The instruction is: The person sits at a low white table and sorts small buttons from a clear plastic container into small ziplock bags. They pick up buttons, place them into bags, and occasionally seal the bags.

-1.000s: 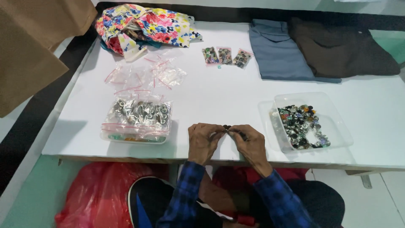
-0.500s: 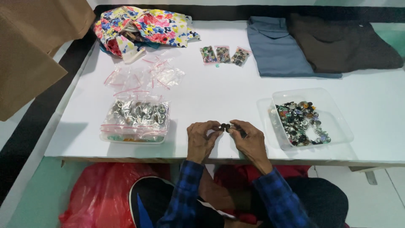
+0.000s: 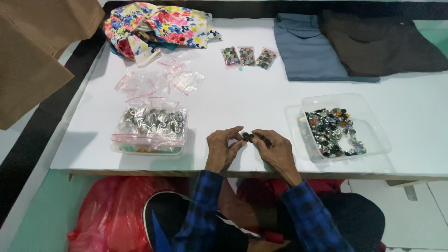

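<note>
1. Between the two hands, at the near edge of the white surface (image 3: 261, 98), sit a couple of small dark buttons (image 3: 248, 137). The left hand (image 3: 223, 148) pinches them with its fingers (image 3: 234, 132) curled in from one side; the right hand (image 3: 277, 149) meets them with its fingers (image 3: 259, 135) pressed together on the other.
2. Just right of the hands stands a clear tray (image 3: 373, 135) holding a loose heap of mixed buttons (image 3: 333, 132), so plenty appears unsorted.
3. Left of the hands lies a filled clear bag (image 3: 151, 123) on top of a shallow container (image 3: 140, 149).
4. Beyond that, a scatter of empty small zip bags (image 3: 158, 81) waits, which suggests much packing remains.
5. Farther back, three small filled bags (image 3: 247, 56) lie in a row, seemingly finished.
6. Along the far edge rest a floral cloth (image 3: 158, 23), a folded blue garment (image 3: 308, 49) and a dark brown garment (image 3: 378, 39).
</note>
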